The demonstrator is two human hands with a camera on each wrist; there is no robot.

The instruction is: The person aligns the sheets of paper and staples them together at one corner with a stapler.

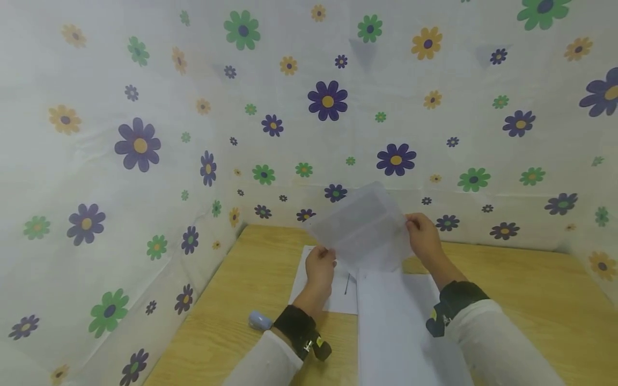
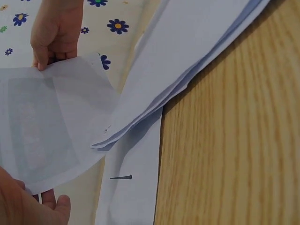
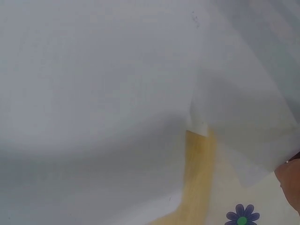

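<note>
Raised above the table, a thin sheet of paper spans my two hands, with darker rectangles showing through it. My left hand pinches its lower left edge; in the left wrist view that hand appears at the bottom corner. At the sheet's right edge, my right hand grips it between thumb and fingers. Below lies a stack of long white sheets, whose loose layered edges show in the left wrist view. The right wrist view shows the held sheet beside the larger white paper.
Another white sheet lies flat left of the stack, with a thin dark nail-like shape on it. A light blue rounded object sits near my left wrist on the wooden table. A flower-patterned sheet surrounds the table.
</note>
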